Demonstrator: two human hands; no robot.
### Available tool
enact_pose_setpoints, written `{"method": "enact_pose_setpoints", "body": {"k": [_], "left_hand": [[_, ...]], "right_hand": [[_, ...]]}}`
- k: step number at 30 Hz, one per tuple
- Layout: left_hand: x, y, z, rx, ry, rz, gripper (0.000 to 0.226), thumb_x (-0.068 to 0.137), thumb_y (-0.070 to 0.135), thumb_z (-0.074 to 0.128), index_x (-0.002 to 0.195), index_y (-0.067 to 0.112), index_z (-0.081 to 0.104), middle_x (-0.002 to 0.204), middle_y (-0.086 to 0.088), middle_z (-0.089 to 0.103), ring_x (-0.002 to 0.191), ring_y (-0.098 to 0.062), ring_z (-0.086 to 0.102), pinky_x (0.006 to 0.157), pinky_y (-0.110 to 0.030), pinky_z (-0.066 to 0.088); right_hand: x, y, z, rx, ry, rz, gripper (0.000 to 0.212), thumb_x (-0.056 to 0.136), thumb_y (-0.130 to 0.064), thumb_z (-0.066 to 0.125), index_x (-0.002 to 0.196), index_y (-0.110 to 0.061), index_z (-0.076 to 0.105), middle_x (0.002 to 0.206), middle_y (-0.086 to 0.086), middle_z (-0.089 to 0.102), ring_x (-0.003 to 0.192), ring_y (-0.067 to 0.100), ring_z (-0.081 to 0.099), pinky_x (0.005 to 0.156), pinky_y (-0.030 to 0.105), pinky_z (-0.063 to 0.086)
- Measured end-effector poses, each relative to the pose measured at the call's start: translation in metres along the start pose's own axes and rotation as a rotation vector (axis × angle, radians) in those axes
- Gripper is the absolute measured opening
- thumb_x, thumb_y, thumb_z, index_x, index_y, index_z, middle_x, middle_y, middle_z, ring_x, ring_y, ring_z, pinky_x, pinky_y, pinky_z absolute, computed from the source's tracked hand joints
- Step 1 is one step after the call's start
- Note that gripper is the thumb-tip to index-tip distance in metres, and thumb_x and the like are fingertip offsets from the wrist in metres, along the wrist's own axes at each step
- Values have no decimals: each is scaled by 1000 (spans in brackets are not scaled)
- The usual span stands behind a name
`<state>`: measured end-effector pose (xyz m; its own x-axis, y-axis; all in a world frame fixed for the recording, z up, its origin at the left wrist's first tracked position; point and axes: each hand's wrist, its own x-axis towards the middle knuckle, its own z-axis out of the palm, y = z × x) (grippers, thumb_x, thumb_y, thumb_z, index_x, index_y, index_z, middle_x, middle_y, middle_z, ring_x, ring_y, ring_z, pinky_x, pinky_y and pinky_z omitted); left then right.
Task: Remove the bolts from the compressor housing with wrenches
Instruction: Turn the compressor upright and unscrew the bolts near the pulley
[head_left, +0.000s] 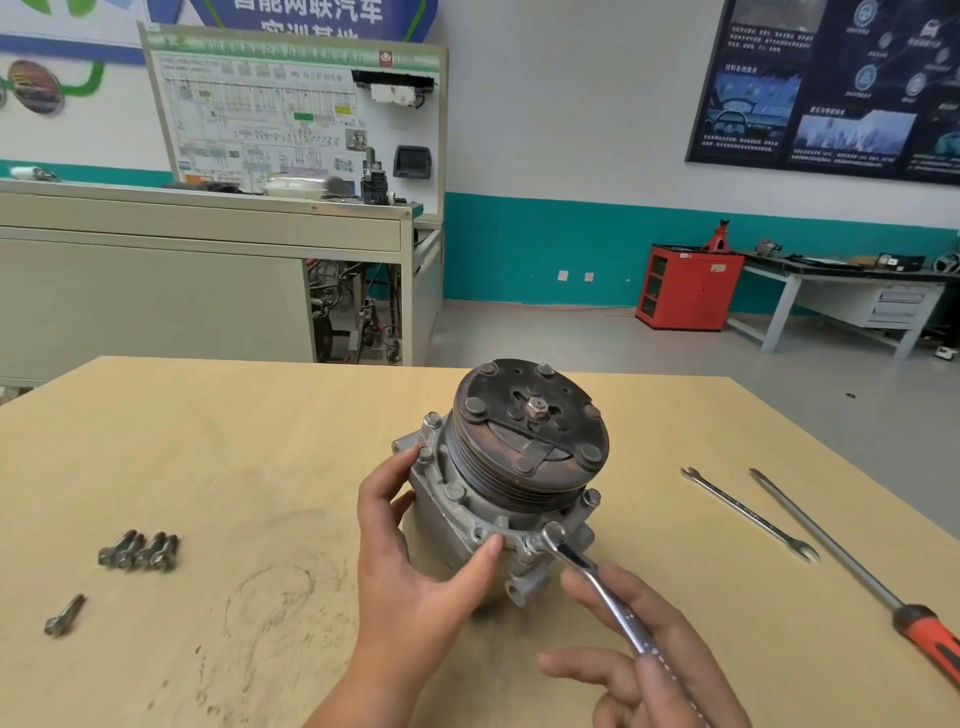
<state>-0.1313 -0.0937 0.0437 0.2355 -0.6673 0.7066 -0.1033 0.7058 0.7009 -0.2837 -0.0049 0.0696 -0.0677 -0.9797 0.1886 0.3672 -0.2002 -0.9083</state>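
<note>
A grey compressor housing (447, 514) with a dark rusty pulley (530, 431) on top stands upright on the wooden table (260, 441). My left hand (415, 551) grips the housing's near left side, thumb on the flange. My right hand (639, 660) holds a silver wrench (597, 582) whose head sits on a bolt (543, 540) at the flange's front corner. More bolts (591, 498) stay in the other flange corners. Several removed bolts (139, 552) lie together at the left, and one single bolt (65, 616) lies nearer the front.
A second open-ended wrench (748, 512) and a long screwdriver with an orange handle (852, 566) lie on the table to the right. Behind the table are a grey training bench (208, 270), a red cabinet (688, 288) and open floor.
</note>
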Motion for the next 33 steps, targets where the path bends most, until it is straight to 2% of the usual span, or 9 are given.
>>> {"method": "enact_pose_setpoints", "body": {"k": [2,7,11,17,20,23,27,30,33], "left_hand": [[0,0,0,3,-1,-1,73,61,35,77,125,50,43,131,21,50,122,0,50,94,-7,39],[0,-2,0,21,2,7,73,62,36,77,124,51,43,130,24,50,122,0,49,95,-7,38],[-1,-3,0,15,3,0,73,62,36,77,124,51,42,130,24,50,121,0,49,94,-7,38],[-1,-2,-1,7,5,-5,74,61,37,77,124,54,42,130,25,50,121,1,49,94,-6,38],[-1,-2,-1,8,-1,-6,75,61,37,77,124,55,41,130,26,49,121,3,49,94,-5,38],[-2,-1,-1,4,-1,-11,74,60,36,77,123,56,41,130,27,49,121,3,49,94,-6,37],[-2,-1,1,-4,4,-8,74,60,36,76,122,57,41,129,29,49,122,3,48,95,-6,37],[-1,-2,1,0,9,-2,75,60,36,76,123,58,41,130,28,49,123,2,48,97,-8,37],[-1,-4,0,6,15,1,77,60,37,77,124,57,40,131,26,49,126,-2,47,100,-12,37]], "right_hand": [[-2,4,5,-49,-31,-59,53,47,-10,72,99,-1,66,92,0,75,52,38,66,33,12,38],[3,0,4,-200,5,-236,37,71,-19,45,87,-31,76,84,5,75,40,32,58,36,8,31],[42,-13,-19,-65,-91,-42,25,58,-22,59,73,-12,75,68,23,69,35,23,52,34,11,22],[101,-24,-35,-11,-415,157,39,42,-42,81,63,-11,72,58,18,66,36,14,47,43,25,18],[99,-15,-45,207,-462,170,28,63,-36,71,74,-11,73,68,17,70,47,13,55,48,25,29],[81,-11,-51,629,-536,157,35,91,-9,31,108,11,55,99,34,62,83,30,62,68,34,31],[39,-8,-51,647,-309,102,41,97,-2,18,126,20,35,122,48,39,105,45,52,77,42,34],[25,2,-42,392,-202,74,24,83,-15,58,100,-1,68,101,32,65,63,33,66,44,20,43],[9,-2,-27,97,42,5,38,57,0,57,93,-7,64,88,9,74,45,29,63,30,9,31]]}}
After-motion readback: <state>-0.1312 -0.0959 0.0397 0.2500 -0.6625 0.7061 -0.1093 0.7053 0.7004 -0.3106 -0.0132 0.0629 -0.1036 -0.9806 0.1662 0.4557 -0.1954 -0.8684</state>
